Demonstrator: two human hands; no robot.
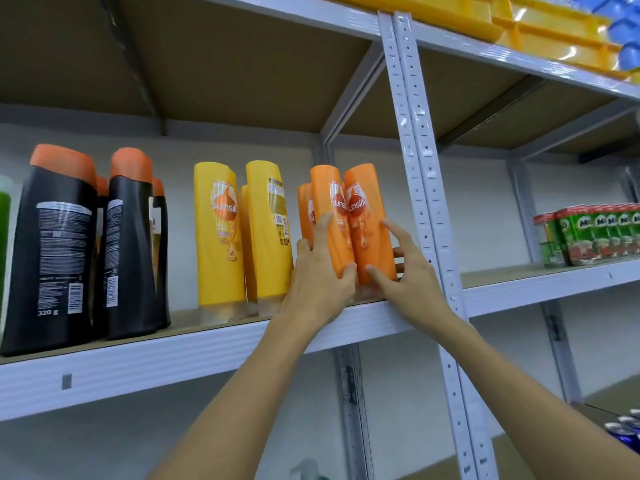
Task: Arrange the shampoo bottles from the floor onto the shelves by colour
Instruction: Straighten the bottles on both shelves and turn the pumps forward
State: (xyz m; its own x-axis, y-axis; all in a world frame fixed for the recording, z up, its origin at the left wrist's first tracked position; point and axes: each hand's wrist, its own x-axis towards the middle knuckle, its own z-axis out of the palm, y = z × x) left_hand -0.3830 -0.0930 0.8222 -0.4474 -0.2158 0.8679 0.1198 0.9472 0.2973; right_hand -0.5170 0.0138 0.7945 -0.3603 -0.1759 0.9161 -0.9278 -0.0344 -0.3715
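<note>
Orange shampoo bottles stand at the right end of the grey shelf (207, 344). My left hand (318, 271) is wrapped around one front orange bottle (330, 209). My right hand (408, 268) holds the orange bottle beside it (367, 216), fingers spread on its front and side. A third orange bottle (304, 209) stands behind them. To their left stand yellow bottles (216, 237), then black bottles with orange caps (55, 244). A green bottle (4, 230) shows at the far left edge.
A perforated metal upright (419, 174) rises just right of the orange bottles. On the neighbouring shelf sit green drink cartons (592, 233). Yellow trays (519, 26) and blue items lie on the top shelf. Cans (623, 427) show at lower right.
</note>
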